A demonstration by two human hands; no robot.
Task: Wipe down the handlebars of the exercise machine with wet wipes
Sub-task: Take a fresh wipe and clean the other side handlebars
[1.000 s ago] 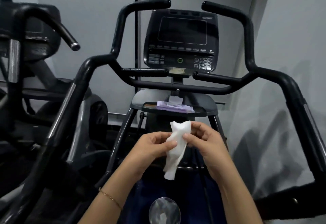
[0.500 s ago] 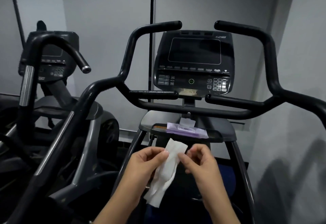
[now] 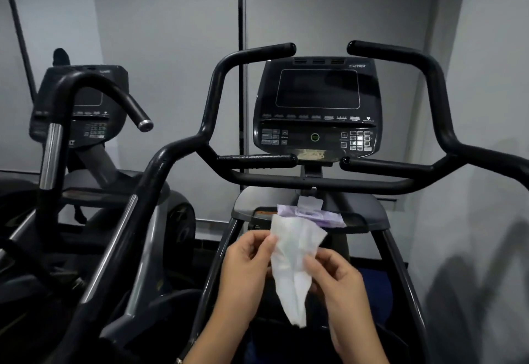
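A crumpled white wet wipe point(image 3: 293, 263) is hanging between the two hands, low in front of the machine. The left hand point(image 3: 246, 270) is pinching its upper left edge with curled fingers, and the right hand point(image 3: 336, 280) is pinching its right side lower down. The curved black tubular handlebars point(image 3: 320, 183) are standing above and beyond, untouched, with the purple wipes packet point(image 3: 323, 216) lying on the grey tray point(image 3: 369, 212) just behind the wipe.
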